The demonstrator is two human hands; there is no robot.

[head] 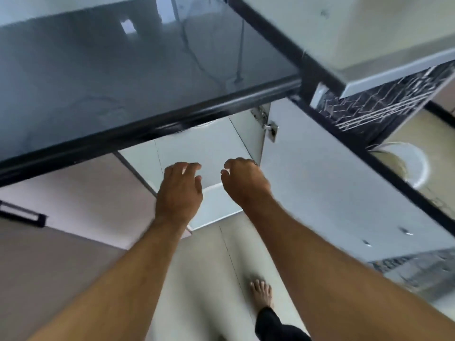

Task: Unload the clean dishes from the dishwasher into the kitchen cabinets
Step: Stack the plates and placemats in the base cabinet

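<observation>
My left hand (179, 190) and my right hand (243, 180) reach forward side by side, fingers loosely curled, holding nothing. Both hover in front of an open lower cabinet (202, 148) with a pale bare floor inside, below the dark glossy countertop (123, 77). The cabinet's door (332, 183) stands swung open to the right, its hinge (270, 129) showing. A white plate (413, 166) lies at the far right beyond a black edge. No dish is in either hand. The dishwasher is not in view.
The counter's black front edge (147, 126) overhangs the cabinet. A black-and-white patterned panel (369, 104) sits upper right. A closed cabinet front with a black handle (22, 215) is at left. My bare foot (262, 291) stands on the light floor below.
</observation>
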